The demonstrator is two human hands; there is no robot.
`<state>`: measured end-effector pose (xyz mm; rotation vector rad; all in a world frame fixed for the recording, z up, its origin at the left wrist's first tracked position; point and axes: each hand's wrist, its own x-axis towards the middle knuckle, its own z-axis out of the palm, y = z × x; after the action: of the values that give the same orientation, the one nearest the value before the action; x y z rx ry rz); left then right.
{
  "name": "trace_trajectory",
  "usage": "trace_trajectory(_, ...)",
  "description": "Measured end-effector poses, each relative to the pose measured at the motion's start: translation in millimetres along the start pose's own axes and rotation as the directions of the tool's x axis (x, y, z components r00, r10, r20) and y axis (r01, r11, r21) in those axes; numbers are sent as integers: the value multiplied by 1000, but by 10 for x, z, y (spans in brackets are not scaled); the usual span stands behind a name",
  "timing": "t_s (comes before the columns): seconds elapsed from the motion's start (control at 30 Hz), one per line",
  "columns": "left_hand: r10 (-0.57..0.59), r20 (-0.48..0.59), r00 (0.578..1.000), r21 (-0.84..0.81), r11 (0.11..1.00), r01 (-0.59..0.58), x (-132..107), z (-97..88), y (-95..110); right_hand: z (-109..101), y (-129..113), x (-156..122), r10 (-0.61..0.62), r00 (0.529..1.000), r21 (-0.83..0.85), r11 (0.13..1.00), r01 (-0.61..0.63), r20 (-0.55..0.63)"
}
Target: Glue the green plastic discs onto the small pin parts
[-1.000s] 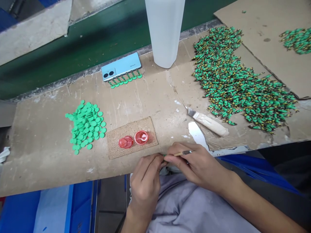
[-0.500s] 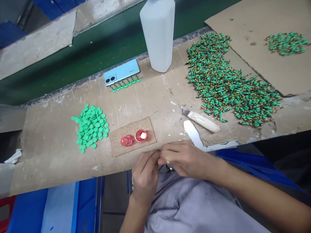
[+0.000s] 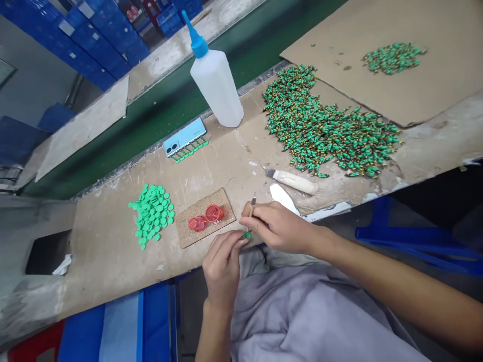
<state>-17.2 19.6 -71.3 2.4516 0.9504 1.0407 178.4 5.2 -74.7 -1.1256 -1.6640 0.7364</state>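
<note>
My left hand (image 3: 222, 256) is closed, its fingertips pinching a small green figurine (image 3: 246, 236) near the table's front edge. Close beside it, my right hand (image 3: 281, 226) grips a thin, tan pen-like tool (image 3: 252, 206) upright, its dark narrow tip pointing up. The tool's lower end comes down near the figurine; whether they touch I cannot tell. Just left of the hands lies a brown board (image 3: 184, 238) bearing a red cup (image 3: 214, 213) and a second red piece (image 3: 196, 223). A heap of green discs (image 3: 154, 213) sits further left.
A large pile of green-and-black figurines (image 3: 320, 125) spreads at the right, with a smaller pile (image 3: 394, 58) on cardboard. A wrapped-handle knife (image 3: 294, 181) lies nearer me. Toward the back are a blue-capped bottle (image 3: 219, 85) and a light-blue phone (image 3: 184, 136), with figurines on discs leaning along it.
The view has shifted and tilted. My hands have parted slightly, so the green figurine and the upright tool now show between them. The white spot in the red cup no longer shows.
</note>
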Motion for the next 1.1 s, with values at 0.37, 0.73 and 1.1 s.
trace_trajectory(0.37,22,16,1000,34,999,-22,1,-16,-46,-36,15,72,19,989,-13,1000,-17,150)
trace_trajectory(0.73,86,-38,996,52,995,-84,-58,30,-140,-39,47,134,-79,959,-32,995,91,272)
trace_trajectory(1.1,62,-50,997,76,995,-58,-78,25,-161,2,53,167,-234,902,54,972,231,362)
